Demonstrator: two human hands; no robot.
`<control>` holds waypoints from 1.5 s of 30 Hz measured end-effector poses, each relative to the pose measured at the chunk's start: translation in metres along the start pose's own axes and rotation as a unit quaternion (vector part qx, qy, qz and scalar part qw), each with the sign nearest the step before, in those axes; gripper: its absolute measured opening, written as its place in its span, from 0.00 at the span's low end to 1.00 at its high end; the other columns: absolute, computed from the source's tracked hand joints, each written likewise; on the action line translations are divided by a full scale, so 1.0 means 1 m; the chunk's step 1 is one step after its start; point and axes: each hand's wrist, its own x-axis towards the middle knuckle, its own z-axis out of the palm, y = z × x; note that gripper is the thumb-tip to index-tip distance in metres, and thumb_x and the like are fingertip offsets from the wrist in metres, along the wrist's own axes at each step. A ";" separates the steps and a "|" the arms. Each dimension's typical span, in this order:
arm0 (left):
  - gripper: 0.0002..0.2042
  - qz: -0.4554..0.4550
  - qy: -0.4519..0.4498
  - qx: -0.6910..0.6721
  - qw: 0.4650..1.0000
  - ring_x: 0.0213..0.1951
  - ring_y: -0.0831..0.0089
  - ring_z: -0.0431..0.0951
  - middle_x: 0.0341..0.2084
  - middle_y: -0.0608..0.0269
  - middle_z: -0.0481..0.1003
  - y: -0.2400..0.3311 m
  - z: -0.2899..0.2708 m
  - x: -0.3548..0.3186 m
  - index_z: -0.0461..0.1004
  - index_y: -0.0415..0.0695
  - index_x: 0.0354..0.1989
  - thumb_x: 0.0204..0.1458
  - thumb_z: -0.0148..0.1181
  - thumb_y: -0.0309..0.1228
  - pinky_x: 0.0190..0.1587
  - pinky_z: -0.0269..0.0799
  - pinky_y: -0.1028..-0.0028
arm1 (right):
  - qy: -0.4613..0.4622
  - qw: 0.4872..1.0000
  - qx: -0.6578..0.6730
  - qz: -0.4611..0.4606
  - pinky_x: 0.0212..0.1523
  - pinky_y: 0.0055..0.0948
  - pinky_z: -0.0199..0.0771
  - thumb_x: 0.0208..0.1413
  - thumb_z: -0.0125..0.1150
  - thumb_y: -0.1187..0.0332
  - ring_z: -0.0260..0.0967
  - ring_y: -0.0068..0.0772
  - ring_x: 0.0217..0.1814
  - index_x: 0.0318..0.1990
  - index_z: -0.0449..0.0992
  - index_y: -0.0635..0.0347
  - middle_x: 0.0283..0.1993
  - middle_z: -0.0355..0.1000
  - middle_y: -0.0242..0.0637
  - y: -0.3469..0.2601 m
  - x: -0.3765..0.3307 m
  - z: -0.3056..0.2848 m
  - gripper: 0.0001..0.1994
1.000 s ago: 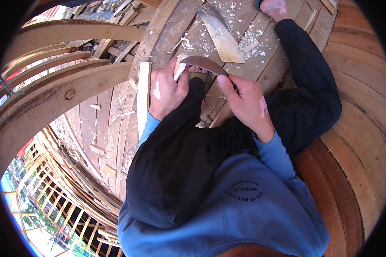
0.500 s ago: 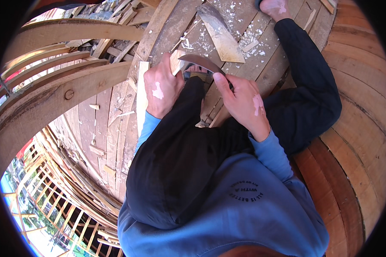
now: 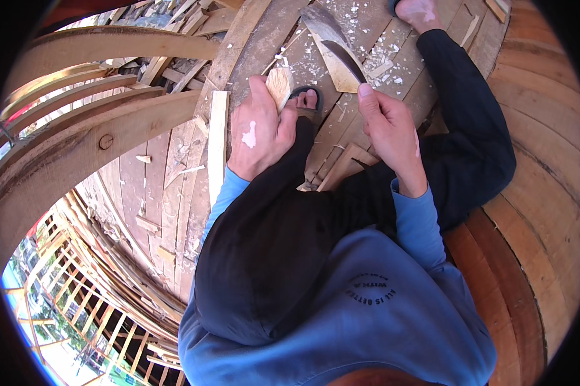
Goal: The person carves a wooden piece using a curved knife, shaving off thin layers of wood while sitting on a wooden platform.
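Note:
My left hand [image 3: 258,132] is closed around a short piece of wood [image 3: 280,85], whose pale, freshly cut end sticks up past the thumb. The rest of that piece is hidden by my fingers. In my right hand [image 3: 390,125] is a dark knife [image 3: 346,59] with a curved blade; my fist covers the handle. The blade points up and to the left, apart from the wood. Behind it on the floor lies a flat wooden board [image 3: 332,55].
Pale shavings [image 3: 383,51] are scattered over the plank floor [image 3: 174,193]. A light wooden strip [image 3: 218,141] lies left of my left hand. Thick curved timbers [image 3: 103,138] rise at the left, and a curved plank wall [image 3: 534,148] stands at the right. My sandalled foot [image 3: 308,100] is near the wood.
The knife has moved off the wood's end, up and to the right with my right hand. My left hand has shifted slightly right, tilting the wood more upright.

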 end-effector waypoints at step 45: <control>0.13 -0.024 0.003 -0.194 0.981 0.25 0.65 0.79 0.23 0.52 0.78 -0.008 -0.003 -0.004 0.78 0.37 0.37 0.40 0.62 0.22 0.33 0.73 0.70 | -0.102 0.985 -0.129 -0.061 0.30 0.47 0.67 0.67 0.55 0.50 0.70 0.57 0.24 0.34 0.81 0.64 0.20 0.68 0.52 -0.034 -0.032 -0.014 0.23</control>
